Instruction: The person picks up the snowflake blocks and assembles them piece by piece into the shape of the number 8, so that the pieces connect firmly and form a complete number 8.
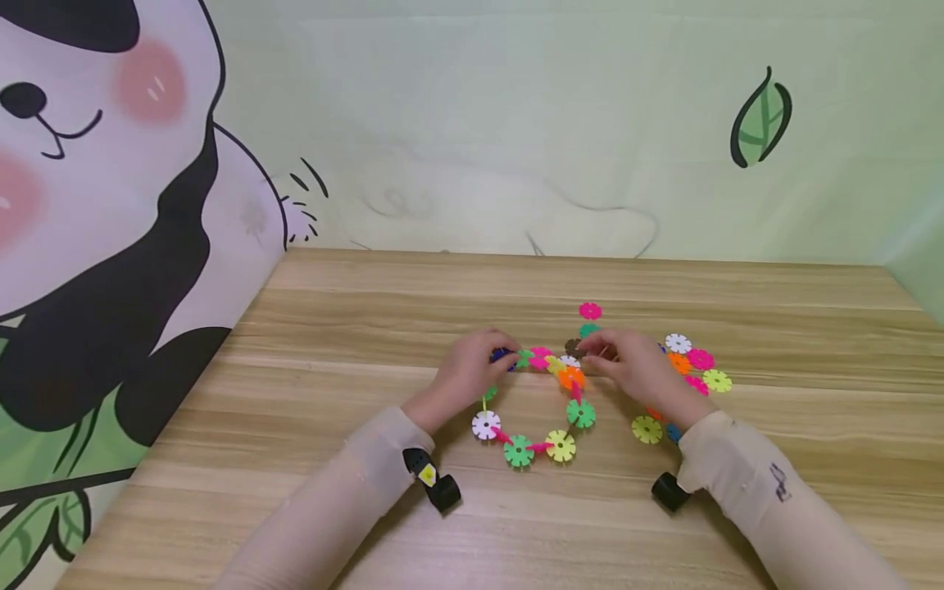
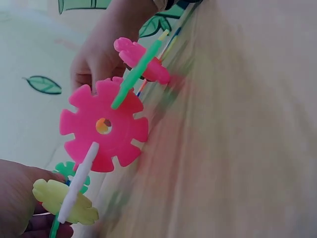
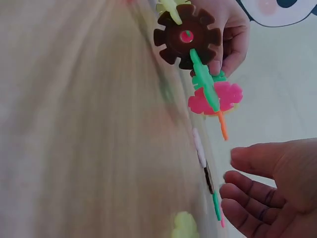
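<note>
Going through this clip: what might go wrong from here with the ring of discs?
1. The left grip pinches the ring of discs while the right grip is open, so the opposite side might sag or twist.
2. Discs join at edge slots, as the brown disc and green disc show; a sideways pull could pop one loose.
3. The right sleeve appears close to the yellow disc beside it and might knock it.

Looks like plastic throughout the notched discs [image 1: 512, 456], smooth and softly matt on the pink disc [image 2: 123, 130] and the brown disc [image 3: 172, 39]. Shows wood grain on the desk [image 1: 398, 303], smooth enough for blurred reflections. Seems like cloth on the left sleeve [image 1: 332, 496] and right sleeve [image 1: 785, 492], hard plastic on the black block [image 1: 445, 495].
</note>
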### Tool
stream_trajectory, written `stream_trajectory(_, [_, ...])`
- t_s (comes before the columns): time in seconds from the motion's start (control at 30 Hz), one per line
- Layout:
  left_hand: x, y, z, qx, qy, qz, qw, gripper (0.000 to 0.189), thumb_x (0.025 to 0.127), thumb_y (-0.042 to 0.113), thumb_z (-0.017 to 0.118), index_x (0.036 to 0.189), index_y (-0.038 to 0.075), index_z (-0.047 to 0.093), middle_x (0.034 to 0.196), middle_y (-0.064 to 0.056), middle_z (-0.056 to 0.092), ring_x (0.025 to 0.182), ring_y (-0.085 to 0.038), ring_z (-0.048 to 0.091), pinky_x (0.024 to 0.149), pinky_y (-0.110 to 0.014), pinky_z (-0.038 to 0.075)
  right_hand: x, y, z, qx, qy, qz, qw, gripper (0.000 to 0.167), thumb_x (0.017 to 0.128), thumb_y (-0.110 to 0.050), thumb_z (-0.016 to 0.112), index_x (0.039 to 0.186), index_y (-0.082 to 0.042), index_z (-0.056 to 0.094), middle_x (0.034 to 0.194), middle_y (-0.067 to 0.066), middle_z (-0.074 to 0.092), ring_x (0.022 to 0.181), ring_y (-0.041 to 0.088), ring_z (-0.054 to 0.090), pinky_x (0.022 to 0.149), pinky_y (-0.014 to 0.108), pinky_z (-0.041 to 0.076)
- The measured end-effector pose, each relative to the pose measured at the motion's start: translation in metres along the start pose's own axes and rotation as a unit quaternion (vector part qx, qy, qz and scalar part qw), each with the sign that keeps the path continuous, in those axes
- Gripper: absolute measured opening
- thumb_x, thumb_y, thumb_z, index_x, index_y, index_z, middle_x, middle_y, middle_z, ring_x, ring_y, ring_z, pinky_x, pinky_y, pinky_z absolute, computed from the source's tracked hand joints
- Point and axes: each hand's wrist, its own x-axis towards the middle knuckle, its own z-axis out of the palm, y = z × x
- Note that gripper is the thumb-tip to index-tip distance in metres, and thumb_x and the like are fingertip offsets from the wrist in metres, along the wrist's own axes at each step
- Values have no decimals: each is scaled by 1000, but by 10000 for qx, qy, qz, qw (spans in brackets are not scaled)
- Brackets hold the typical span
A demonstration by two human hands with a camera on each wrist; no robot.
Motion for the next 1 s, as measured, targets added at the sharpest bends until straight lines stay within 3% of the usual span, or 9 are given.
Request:
stream_trajectory(0.33, [5, -16, -4, 37, -88, -421, 9991, 15, 91, 20, 66, 100, 9, 73, 103, -8, 71, 94, -22, 65, 84, -37, 52, 17, 4, 6, -242, -627, -86, 9977, 28, 90, -14, 66, 116, -5, 66, 89, 7, 62, 77, 17, 52, 68, 27, 43])
stream_trajectory(0.47, [6, -18, -6, -14, -101, -490, 9987, 19, 92, 22, 65, 103, 10, 72, 103, -7, 70, 93, -21, 63, 83, -36, 52, 20, 4, 7, -292, -703, -83, 9971, 25, 89, -15, 67, 113, -6, 67, 86, 6, 59, 77, 18, 50, 68, 27, 42])
stream_trajectory(0.6, [5, -12, -10, 147, 98, -465, 9988, 23, 92, 25, 65, 109, 11, 70, 108, -7, 65, 100, -22, 60, 88, -37, 51, 21, 3, 7, -269, -727, -71, 9970, 22, 89, -15, 67, 109, -6, 66, 86, 6, 59, 77, 18, 50, 68, 27, 42])
stream_trajectory(0.7, [2, 1, -17, 334, 359, -155, 9987, 24, 90, 24, 67, 110, 11, 70, 110, -8, 64, 105, -24, 59, 91, -37, 50, 21, 3, 7, -261, -740, -83, 9969, 24, 88, -17, 69, 108, -6, 66, 85, 6, 58, 76, 17, 49, 67, 27, 42])
stream_trajectory(0.8, [-3, 18, -21, 422, 509, 356, 9972, 24, 89, 23, 69, 108, 9, 69, 106, -8, 64, 102, -24, 59, 89, -36, 50, 20, 3, 6, -291, -746, -173, 9966, 26, 87, -17, 70, 109, -5, 66, 84, 6, 58, 76, 17, 49, 67, 27, 42])
stream_trajectory(1.0, [-17, 45, -16, 479, 486, 1272, 9895, 28, 86, 23, 72, 109, 8, 66, 100, -7, 67, 91, -20, 62, 78, -31, 53, 21, 5, 6, -362, -734, -339, 9961, 24, 87, -16, 70, 108, -4, 65, 85, 6, 57, 77, 17, 49, 68, 27, 42])
